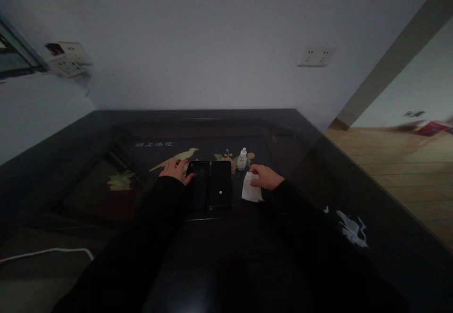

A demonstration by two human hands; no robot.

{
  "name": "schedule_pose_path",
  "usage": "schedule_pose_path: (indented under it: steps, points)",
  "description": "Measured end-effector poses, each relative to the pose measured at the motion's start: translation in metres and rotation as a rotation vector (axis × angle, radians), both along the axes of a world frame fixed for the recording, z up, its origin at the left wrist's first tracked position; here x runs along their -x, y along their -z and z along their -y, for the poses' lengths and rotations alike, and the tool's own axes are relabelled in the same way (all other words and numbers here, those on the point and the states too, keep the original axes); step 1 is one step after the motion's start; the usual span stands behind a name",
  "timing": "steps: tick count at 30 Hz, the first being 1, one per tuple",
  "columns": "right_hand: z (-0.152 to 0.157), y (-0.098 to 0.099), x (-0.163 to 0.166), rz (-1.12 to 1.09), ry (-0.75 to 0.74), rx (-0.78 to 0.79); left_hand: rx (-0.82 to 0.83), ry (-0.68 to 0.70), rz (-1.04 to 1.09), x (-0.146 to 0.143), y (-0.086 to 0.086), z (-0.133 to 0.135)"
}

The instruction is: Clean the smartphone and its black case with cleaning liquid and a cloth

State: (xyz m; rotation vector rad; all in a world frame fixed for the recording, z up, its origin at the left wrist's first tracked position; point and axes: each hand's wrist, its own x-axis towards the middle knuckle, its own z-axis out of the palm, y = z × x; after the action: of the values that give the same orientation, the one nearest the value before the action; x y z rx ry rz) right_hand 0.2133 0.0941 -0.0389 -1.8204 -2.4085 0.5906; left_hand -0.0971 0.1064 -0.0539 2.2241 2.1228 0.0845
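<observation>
My left hand (176, 170) rests at the upper left edge of a flat black piece (198, 188) that looks like a phone case. Its fingers are spread, with the fingertips touching the edge. Right beside the case lies a black phone (221, 181), with a small white dot on its lower half. My right hand (266, 177) pinches a white tissue (251, 189) by its upper part, to the right of the phone. A small white dropper bottle (242, 159) stands upright just behind the tissue.
The dark table (226, 237) has inlaid bird and flower pictures and meets the wall at the back. White torn scraps (353, 229) lie or are inlaid at the right. A white cable (46, 252) runs in at the lower left. Wall sockets (316, 56) sit above.
</observation>
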Motion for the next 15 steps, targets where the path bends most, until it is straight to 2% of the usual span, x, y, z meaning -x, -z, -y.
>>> schedule_pose_path:
  steps: [5, 7, 11, 15]
  points:
    - [0.019, -0.030, -0.010, -0.078, 0.103, -0.216, 0.119, -0.018, 0.049, 0.004, 0.013, -0.011]
    - [0.035, -0.035, -0.008, -0.090, 0.116, -0.293, 0.158, -0.004, 0.076, 0.004, 0.014, -0.015]
    - [0.068, -0.018, 0.005, -0.067, 0.026, -0.326, 0.169, -0.008, 0.156, 0.007, 0.015, -0.018]
    - [0.073, 0.004, 0.014, -0.038, -0.010, -0.303, 0.080, -0.049, 0.279, 0.013, 0.018, -0.018]
